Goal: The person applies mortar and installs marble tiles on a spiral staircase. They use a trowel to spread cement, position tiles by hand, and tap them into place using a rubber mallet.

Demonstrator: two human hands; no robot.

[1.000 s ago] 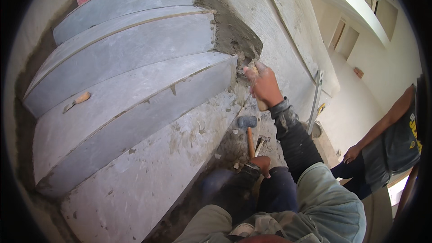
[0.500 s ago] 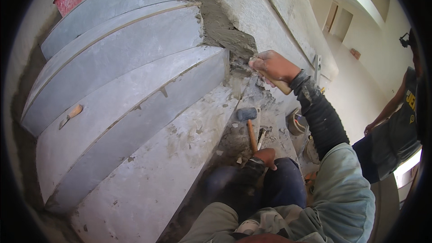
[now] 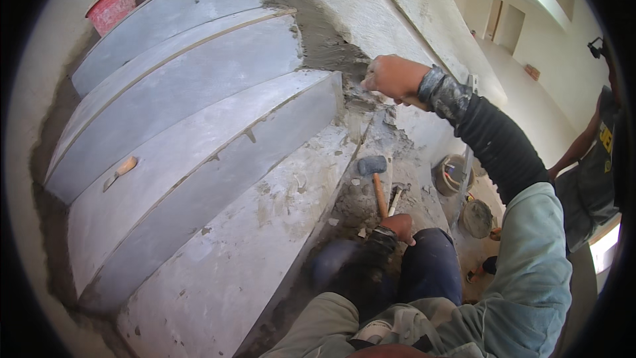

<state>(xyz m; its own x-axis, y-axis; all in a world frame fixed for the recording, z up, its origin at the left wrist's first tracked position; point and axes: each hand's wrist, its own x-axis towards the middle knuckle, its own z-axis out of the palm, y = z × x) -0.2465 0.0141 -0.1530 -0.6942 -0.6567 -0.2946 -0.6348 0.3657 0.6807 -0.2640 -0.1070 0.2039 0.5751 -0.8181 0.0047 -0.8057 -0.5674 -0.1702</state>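
My right hand (image 3: pixel 394 78) is closed on a wooden-handled tool (image 3: pixel 416 103), at wet grey mortar (image 3: pixel 311 40) along the right ends of the curved grey steps (image 3: pixel 179 79); the tool's working end is hidden. My left hand (image 3: pixel 399 227) is curled low by my knee; what it holds, if anything, is hidden. Just above it lie a rubber mallet (image 3: pixel 372 165) with a wooden handle and a lighter slim handle (image 3: pixel 395 201). A small wooden-handled trowel (image 3: pixel 120 172) rests on a step at left.
A red bucket (image 3: pixel 109 10) stands high on the stairs. Grey buckets (image 3: pixel 476 220) and a long metal straightedge (image 3: pixel 464 185) are below my right arm. A co-worker (image 3: pixel 591 179) in dark clothing stands at right. Small bricks (image 3: pixel 532 71) sit on the pale floor beyond.
My right hand has moved up and turned, its arm swinging rightward and higher, uncovering the buckets. My left hand has shifted slightly with the view. The co-worker appears farther toward the right edge.
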